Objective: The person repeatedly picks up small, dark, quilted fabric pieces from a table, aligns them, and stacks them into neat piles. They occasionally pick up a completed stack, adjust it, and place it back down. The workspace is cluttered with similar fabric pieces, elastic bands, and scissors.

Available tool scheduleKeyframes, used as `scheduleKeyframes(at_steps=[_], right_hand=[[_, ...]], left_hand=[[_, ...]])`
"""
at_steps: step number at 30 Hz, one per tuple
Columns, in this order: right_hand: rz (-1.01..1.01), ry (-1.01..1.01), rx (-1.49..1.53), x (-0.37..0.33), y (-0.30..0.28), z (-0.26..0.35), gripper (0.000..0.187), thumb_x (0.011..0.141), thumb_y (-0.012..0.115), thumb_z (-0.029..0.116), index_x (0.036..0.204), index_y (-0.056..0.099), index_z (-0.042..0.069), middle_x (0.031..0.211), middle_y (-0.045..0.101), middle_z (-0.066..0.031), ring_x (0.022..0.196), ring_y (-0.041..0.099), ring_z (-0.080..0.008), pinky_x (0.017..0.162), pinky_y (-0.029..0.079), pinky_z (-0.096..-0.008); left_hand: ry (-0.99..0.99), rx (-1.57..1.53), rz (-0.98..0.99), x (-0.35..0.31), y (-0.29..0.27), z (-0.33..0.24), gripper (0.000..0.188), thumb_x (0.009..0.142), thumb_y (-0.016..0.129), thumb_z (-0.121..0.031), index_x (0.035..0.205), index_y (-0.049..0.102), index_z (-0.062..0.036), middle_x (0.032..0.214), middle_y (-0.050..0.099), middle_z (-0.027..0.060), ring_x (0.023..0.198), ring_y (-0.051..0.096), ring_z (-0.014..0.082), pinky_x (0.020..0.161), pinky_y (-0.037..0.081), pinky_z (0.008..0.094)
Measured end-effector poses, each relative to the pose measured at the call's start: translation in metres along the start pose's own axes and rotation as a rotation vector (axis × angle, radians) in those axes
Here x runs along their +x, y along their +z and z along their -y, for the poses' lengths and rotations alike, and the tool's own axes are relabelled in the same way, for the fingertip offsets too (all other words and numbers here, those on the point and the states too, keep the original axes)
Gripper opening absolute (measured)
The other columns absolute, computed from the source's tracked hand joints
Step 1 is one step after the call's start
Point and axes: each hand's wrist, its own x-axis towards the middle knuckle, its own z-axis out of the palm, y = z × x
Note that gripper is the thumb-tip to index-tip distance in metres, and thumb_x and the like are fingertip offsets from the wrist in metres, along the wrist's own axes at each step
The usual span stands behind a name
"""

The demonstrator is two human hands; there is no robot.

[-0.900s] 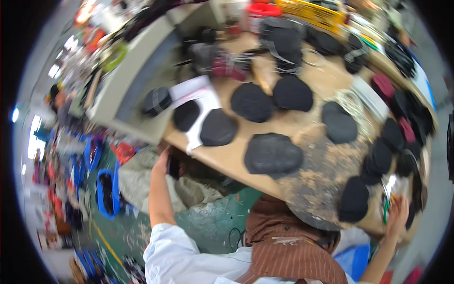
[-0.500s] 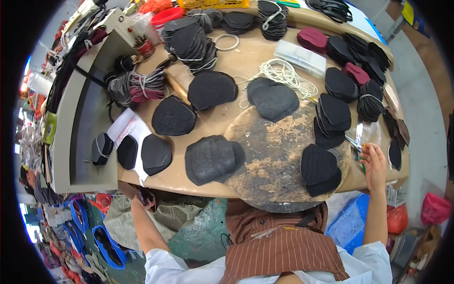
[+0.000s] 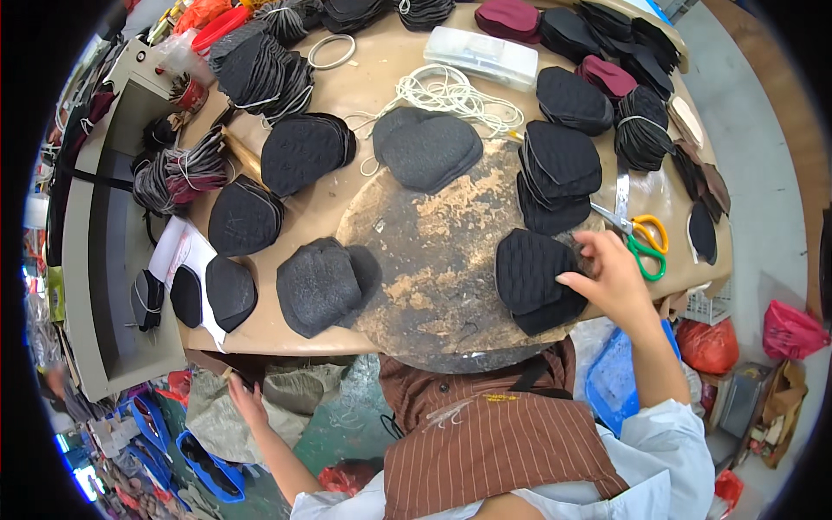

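Holding the right hand (image 3: 611, 276) at the near right rim of the round wooden board (image 3: 433, 260), thumb and fingers parted about the edge of the front black stack (image 3: 530, 276), which is lying loose on that part of the board; not visibly pinching, and leaving actual contact impossible to tell. Holding the left hand (image 3: 249, 403) lower, below the worktop (image 3: 267, 325) edge and left of the board, fingers extended and apart from the thumb, showing no sure grip on anything. Judging by the cord around them, counting as finished the tied bundle (image 3: 641, 134) right of the board and beyond it, plus the grey and maroon bundle (image 3: 178, 178) well to its left. Counting as left over, being untied: the front black stack, the rear black stack (image 3: 563, 160) on the board's far right, the grey pads (image 3: 431, 154) across its far rim, and the loose black pile (image 3: 308, 154) left of it. Seeing the cord coil (image 3: 451, 91) just beyond the board and the scissors (image 3: 646, 238) to its right, both lying free; apparently being partway through, with plenty remaining.
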Motion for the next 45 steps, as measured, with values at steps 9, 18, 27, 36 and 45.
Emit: scheduleKeyframes(at_steps=[9, 18, 27, 36, 45], right_hand=[[0.014, -0.151, 0.219, 0.013, 0.012, 0.000, 0.018, 0.075, 0.072, 0.006, 0.087, 0.062, -0.001, 0.076, 0.050, -0.0023, 0.067, 0.047, -0.0131, 0.061, 0.039, -0.0256], [0.015, 0.042, 0.541, -0.002, -0.007, -0.050, 0.011, 0.091, 0.061, 0.009, 0.100, 0.057, 0.004, 0.084, 0.054, 0.0044, 0.074, 0.048, -0.0029, 0.065, 0.039, -0.0180], [0.010, 0.122, 0.980, -0.005, -0.030, -0.025, 0.020, 0.092, 0.056, 0.007, 0.110, 0.054, -0.001, 0.098, 0.061, -0.0021, 0.085, 0.056, -0.0054, 0.076, 0.045, -0.0199], [-0.029, -0.158, -0.004, -0.019, 0.012, 0.010, 0.027, 0.069, 0.072, -0.001, 0.089, 0.054, 0.000, 0.090, 0.055, -0.0062, 0.074, 0.054, -0.0186, 0.066, 0.042, -0.0253], [0.232, 0.159, 0.305, -0.006, -0.019, -0.007, 0.029, 0.071, 0.072, -0.006, 0.087, 0.050, 0.003, 0.080, 0.049, 0.0020, 0.073, 0.046, -0.0044, 0.061, 0.039, -0.0211]], left_hand=[[0.463, 0.995, -0.160, 0.038, -0.005, 0.064, 0.052, 0.088, 0.050, 0.002, 0.138, 0.037, -0.0005, 0.130, 0.053, 0.0224, 0.113, 0.057, 0.0359, 0.094, 0.045, 0.0435], [0.273, 0.346, -0.131, 0.039, -0.027, -0.053, 0.022, 0.095, 0.047, -0.006, 0.112, 0.052, 0.0067, 0.101, 0.059, 0.0169, 0.080, 0.064, 0.0232, 0.060, 0.060, 0.0320], [0.165, 1.188, -0.066, 0.105, 0.006, 0.042, 0.025, 0.091, 0.053, -0.024, 0.111, 0.059, -0.0122, 0.097, 0.066, 0.0203, 0.094, 0.063, 0.0392, 0.079, 0.051, 0.0451], [1.031, 0.650, -0.467, -0.123, 0.113, -0.094, 0.053, 0.084, 0.060, -0.001, 0.134, 0.041, 0.0022, 0.134, 0.045, 0.0229, 0.125, 0.041, 0.0396, 0.102, 0.036, 0.0468], [1.368, 0.702, 0.669, -0.175, 0.221, -0.150, 0.035, 0.071, 0.074, -0.003, 0.105, 0.066, -0.0045, 0.120, 0.061, 0.0114, 0.113, 0.058, 0.0292, 0.096, 0.047, 0.0404]])
